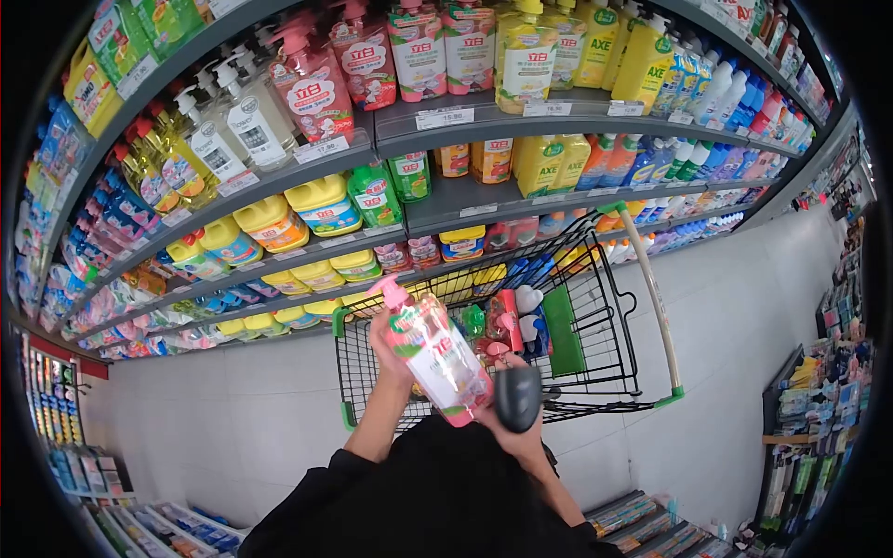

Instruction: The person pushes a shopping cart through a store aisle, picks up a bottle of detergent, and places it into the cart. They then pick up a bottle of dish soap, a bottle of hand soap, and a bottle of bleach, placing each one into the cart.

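My left hand (pixel 389 352) is wrapped round the upper side of a clear pump bottle of dish soap (pixel 441 358) with a pink pump head and a white and pink label. The bottle is held tilted in front of my chest, its pump toward the shelf and its base toward my right hand. In my right hand (pixel 517 439) is a black, rounded handheld device (pixel 517 398) that looks like a barcode scanner, right beside the bottle's base. Both hands are over the near side of a wire shopping cart (pixel 595 325).
Bottles and a red package (pixel 505 321) lie in the cart, beside a green panel (pixel 561 332). The cart's handle (pixel 651 293) is to the right. Ahead, a long shelf (pixel 484 200) carries rows of detergent bottles with price tags. More goods racks (pixel 805 428) stand at the right.
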Action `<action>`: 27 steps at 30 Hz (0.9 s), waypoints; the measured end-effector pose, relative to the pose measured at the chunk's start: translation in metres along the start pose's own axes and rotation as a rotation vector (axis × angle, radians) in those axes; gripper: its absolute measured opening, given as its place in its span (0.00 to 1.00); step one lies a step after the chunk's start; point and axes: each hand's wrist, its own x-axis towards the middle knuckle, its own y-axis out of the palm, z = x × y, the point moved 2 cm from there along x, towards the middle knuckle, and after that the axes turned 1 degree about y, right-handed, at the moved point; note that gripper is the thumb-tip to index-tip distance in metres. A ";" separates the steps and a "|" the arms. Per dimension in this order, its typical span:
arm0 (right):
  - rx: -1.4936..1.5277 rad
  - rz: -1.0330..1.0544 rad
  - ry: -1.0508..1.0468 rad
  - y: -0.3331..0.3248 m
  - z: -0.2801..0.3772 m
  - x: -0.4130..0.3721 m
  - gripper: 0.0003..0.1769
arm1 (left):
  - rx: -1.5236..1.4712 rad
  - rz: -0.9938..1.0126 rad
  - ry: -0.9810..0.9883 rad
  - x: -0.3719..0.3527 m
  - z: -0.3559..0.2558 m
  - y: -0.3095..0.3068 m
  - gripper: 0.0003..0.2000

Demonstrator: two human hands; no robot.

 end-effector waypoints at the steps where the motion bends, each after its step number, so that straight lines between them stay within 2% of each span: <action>1: 0.200 -0.021 0.067 -0.011 -0.035 0.002 0.41 | -0.006 0.227 -0.040 -0.001 0.002 0.011 0.28; 2: 0.304 0.000 0.107 -0.019 -0.064 0.005 0.40 | -0.009 0.456 -0.085 -0.002 0.002 0.025 0.29; 3: 0.225 0.098 0.214 -0.024 -0.084 0.009 0.40 | 0.125 0.583 -0.160 -0.003 0.002 0.041 0.27; 4: 0.140 0.183 0.313 -0.031 -0.095 0.011 0.39 | 0.288 0.360 -0.112 0.016 0.018 0.002 0.22; 6: 0.399 0.094 0.345 -0.016 -0.100 0.017 0.36 | 0.551 0.411 -0.042 0.005 0.016 0.054 0.19; 7: 0.489 0.048 0.270 -0.004 -0.071 0.021 0.33 | 0.548 0.438 -0.048 0.012 0.023 0.059 0.19; 8: 0.495 0.030 0.257 -0.008 -0.068 0.025 0.33 | 0.514 0.389 -0.031 0.014 0.028 0.061 0.19; 10: 0.618 0.049 0.418 -0.011 -0.071 0.014 0.31 | 0.448 0.277 -0.003 0.008 0.039 0.058 0.21; 14: 0.619 -0.056 0.313 -0.026 -0.081 0.019 0.30 | 0.562 0.419 -0.040 -0.005 0.052 0.068 0.26; 16: 0.645 -0.090 0.284 -0.021 -0.060 0.021 0.30 | 0.653 0.491 -0.061 -0.007 0.049 0.074 0.29; 18: 0.381 -0.099 0.134 -0.024 -0.044 0.022 0.30 | 0.819 0.636 -0.139 0.000 0.045 0.075 0.35; 19: 0.069 -0.113 0.163 -0.031 -0.036 0.019 0.28 | 0.916 0.629 -0.137 0.001 0.045 0.076 0.37; 22: 0.003 -0.122 0.095 -0.029 -0.013 0.018 0.25 | 1.054 0.580 -0.183 -0.006 0.041 0.090 0.36; 24: 0.047 -0.121 0.099 -0.035 -0.023 0.017 0.24 | 1.139 0.539 -0.131 -0.006 0.044 0.087 0.34; 26: 0.014 -0.158 0.013 -0.042 -0.028 0.018 0.25 | 0.883 0.303 -0.308 -0.007 0.046 0.082 0.33; 27: 0.154 -0.148 0.082 -0.043 -0.021 0.018 0.26 | 0.808 0.284 -0.322 -0.005 0.047 0.079 0.31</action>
